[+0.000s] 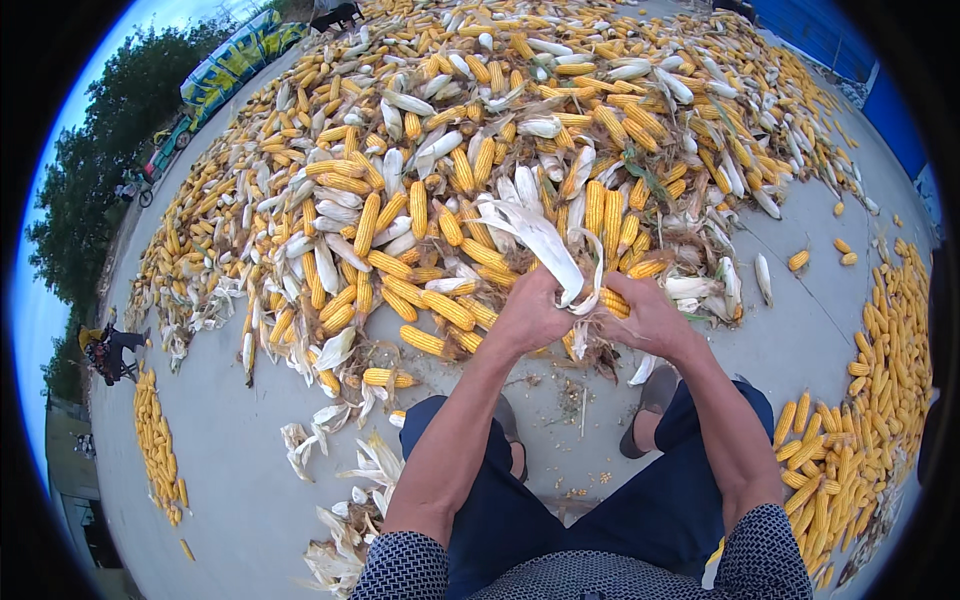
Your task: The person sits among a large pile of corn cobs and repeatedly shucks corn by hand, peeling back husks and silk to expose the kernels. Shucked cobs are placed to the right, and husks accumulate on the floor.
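My left hand [534,313] is closed around the base of a pale, dry corn husk [551,251], whose long strips bend up and away over the pile. Close beside it, my right hand [651,315] grips an ear of corn [615,302]; some yellow kernels show by the thumb, and the fingers hide most of the ear. Brown corn silk [592,343] hangs below and between both hands. Just beyond them lies a large heap of corn ears [450,187], some bare and yellow, others still wrapped in whitish husks.
Bare yellow ears form another pile [862,450] at my right. Stripped husks [337,540] lie on the concrete [247,480] to my left. A strip of ears [156,450] lies farther left, near a seated person [112,349]. A blue wall [817,37] stands at upper right.
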Motion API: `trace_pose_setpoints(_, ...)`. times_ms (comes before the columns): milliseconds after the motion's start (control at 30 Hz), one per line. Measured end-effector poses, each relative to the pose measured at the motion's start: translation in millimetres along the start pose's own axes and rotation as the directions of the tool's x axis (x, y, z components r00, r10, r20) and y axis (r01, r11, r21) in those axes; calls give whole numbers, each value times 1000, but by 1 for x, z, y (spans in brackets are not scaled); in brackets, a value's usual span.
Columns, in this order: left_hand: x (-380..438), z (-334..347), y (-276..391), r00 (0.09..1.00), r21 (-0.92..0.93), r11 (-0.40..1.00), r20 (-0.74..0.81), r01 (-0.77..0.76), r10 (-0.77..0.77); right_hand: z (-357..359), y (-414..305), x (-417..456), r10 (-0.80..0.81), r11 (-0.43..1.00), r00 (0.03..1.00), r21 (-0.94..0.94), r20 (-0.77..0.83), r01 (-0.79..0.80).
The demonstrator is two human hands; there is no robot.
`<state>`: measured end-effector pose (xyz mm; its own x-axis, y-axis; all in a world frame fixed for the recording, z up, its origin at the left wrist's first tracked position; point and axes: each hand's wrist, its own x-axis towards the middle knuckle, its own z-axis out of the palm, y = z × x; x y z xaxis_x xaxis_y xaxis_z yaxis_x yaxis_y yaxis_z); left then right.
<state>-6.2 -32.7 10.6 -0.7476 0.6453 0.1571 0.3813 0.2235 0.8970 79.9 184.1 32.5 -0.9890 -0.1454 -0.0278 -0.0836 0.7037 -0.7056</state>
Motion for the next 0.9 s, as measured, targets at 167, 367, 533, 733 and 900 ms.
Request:
trace_pose_setpoints(167, -2, 9, 3, 979, -434, 881, 153, 186, -131, -12, -13, -6, -142, 975, 989, 169, -44, 147)
trace_pose_setpoints(367, 0, 15, -1, 968, -634, 735, 204, 242, -142, -14, -10, -8, -147, 978, 988, 142, -56, 153)
trace_pose_setpoints(533, 4, 17, 14, 936, -620, 702, 234, 352, -263, -19, 2, -9, -105, 989, 990, 92, -99, 114)
trace_pose_setpoints(733, 1, 18, -2, 968, -394, 906, 244, 156, -61, -23, 3, -10, -137, 990, 988, 36, -66, 139)
trace_pose_setpoints(900, -2, 25, 0, 990, -324, 946, 127, -21, 66, -24, -2, -15, -86, 995, 992, 48, -94, 91)
